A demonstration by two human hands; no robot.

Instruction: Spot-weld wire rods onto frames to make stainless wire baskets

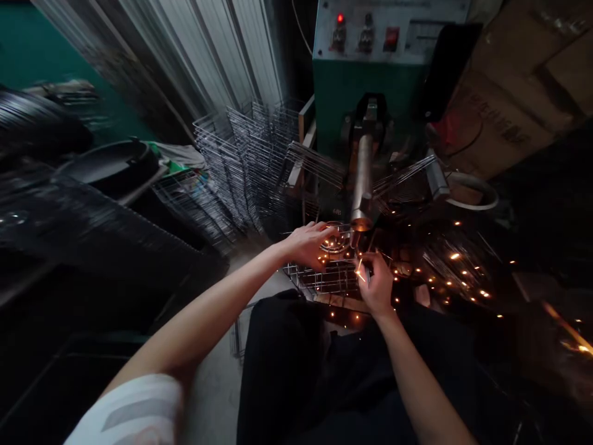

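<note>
A metal wire grid [333, 278] lies low in front of my knees, under the rod-shaped electrode [362, 185] of a spot welder. My left hand [311, 244] grips the grid's left part, with fingers over its upper edge and the thumb lower down. Just right of the electrode's tip, my right hand [376, 284] is closed in a pinch by the grid. What it pinches is small and blurred, though a greyish bit shows between the fingers. Bright sparks fly around the tip and both hands, mostly out to the right.
The welder's green cabinet [370, 80] stands ahead, its panel showing a lit red lamp [340, 18]. Stacked wire racks [250, 154] lean at the left, beyond a dark round basin [111, 164]. Cardboard boxes [509, 111] rise at the right. More wire pieces [456, 266] lie below them.
</note>
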